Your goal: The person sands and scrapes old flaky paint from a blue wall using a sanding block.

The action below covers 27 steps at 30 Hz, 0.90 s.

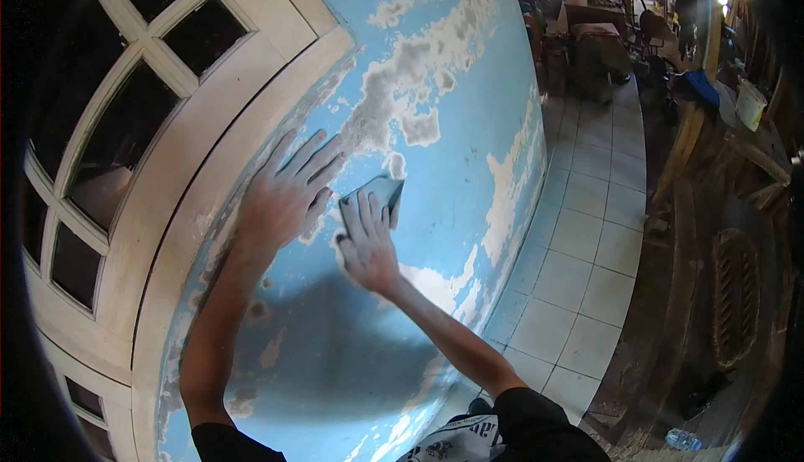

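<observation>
The right hand [368, 248] lies on a thin grey sheet [387, 188] against the blue, patchy wall [452, 160], fingers slightly apart over it. At the sheet's nine o'clock, the left hand [280, 198] rests on the wall, fingers spread and holding nothing. The white-framed door [218, 123] stands at ten o'clock in the view, the tiled floor [578, 236] at three.

At left stands a cream door frame [234, 85] with dark glass panes [126, 144]; pale floor tiles [578, 252] run down right of centre, and a clear plastic bottle [683, 439] lies at lower right.
</observation>
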Tool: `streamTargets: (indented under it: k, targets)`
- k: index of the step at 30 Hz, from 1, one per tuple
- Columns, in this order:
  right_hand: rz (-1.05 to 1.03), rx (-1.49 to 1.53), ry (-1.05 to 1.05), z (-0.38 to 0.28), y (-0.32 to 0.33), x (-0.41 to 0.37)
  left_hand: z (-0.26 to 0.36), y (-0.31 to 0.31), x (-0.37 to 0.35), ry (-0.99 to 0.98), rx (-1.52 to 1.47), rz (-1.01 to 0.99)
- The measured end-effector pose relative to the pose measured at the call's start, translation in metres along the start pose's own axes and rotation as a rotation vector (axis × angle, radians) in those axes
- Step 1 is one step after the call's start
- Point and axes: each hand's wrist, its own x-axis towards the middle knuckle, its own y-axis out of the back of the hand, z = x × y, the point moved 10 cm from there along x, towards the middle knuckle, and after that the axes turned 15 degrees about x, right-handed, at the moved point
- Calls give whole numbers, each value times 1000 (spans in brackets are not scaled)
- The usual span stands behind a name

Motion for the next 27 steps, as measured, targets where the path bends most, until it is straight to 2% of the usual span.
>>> streamTargets:
  k: [2,4,5,7,8,10,13,15,17,20,21,23,26,27]
  targets:
    - [58,97,70,17,14,31,-1,0,2,0,25,-15]
    - [329,257,-116,47,48,62,-1,0,2,-1,27,-12]
    - [325,261,-123,45,45,63,-1,0,1,-4,29,-5]
    - [478,246,-155,47,53,59,-1,-4,0,-3,-13,-24]
    - [473,245,-155,39,50,44,-1,-6,0,0,-54,-35]
    - [173,184,-23,2,21,11,-2,-2,3,6,-17,-13]
    - [178,242,-10,18,31,16,0,-1,1,9,-15,7]
    - [365,240,-19,48,54,51,-3,0,3,21,-36,21]
    - [498,178,-160,123,58,75,-2,1,1,15,-1,2]
    - [473,194,-202,93,64,72,-1,-1,0,17,-3,1]
    - [409,288,-171,75,52,55,-2,-1,1,21,-9,8]
    - [254,101,-11,19,32,13,-2,-1,2,26,-45,6]
    - [181,90,-6,45,27,7,-2,-1,2,16,-11,-5]
    - [363,414,-133,63,54,24,0,-2,1,7,-12,-10]
